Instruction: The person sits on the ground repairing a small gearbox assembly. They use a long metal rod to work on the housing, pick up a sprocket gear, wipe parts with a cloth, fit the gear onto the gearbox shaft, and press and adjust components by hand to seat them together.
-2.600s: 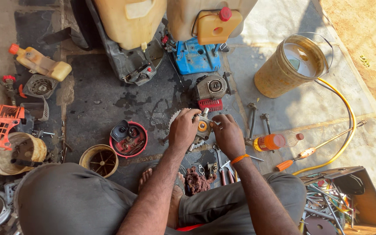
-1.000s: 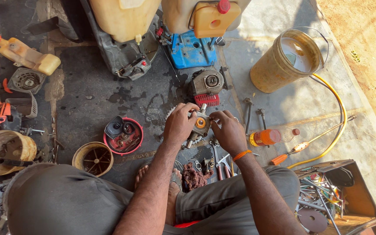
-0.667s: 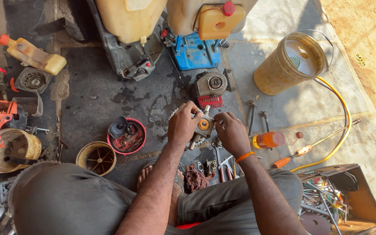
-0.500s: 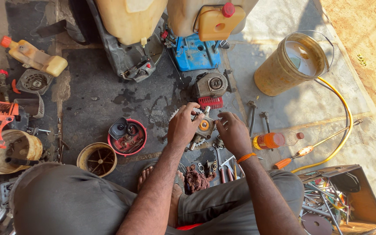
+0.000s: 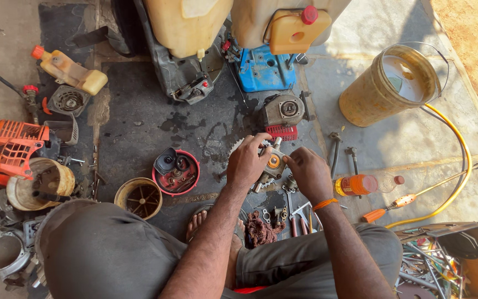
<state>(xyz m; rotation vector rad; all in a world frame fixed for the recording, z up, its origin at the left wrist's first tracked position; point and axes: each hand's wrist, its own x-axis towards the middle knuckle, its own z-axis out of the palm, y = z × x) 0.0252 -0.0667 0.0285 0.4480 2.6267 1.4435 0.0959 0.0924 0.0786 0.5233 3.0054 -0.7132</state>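
Hands, left (image 5: 248,162) and right (image 5: 308,173), grip small metal carburettor (image 5: 272,165)

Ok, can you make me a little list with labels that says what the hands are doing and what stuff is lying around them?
left hand: grips the small metal engine part from its left side
right hand: touches the same part from the right, fingers at its orange round piece
in front: small engine with a red grille on the dark mat
left of hands: red round tray full of parts, brown cup
right of hands: orange bottle, orange-handled screwdriver, yellow hose, big bucket
near the knees: reddish rag, loose tools
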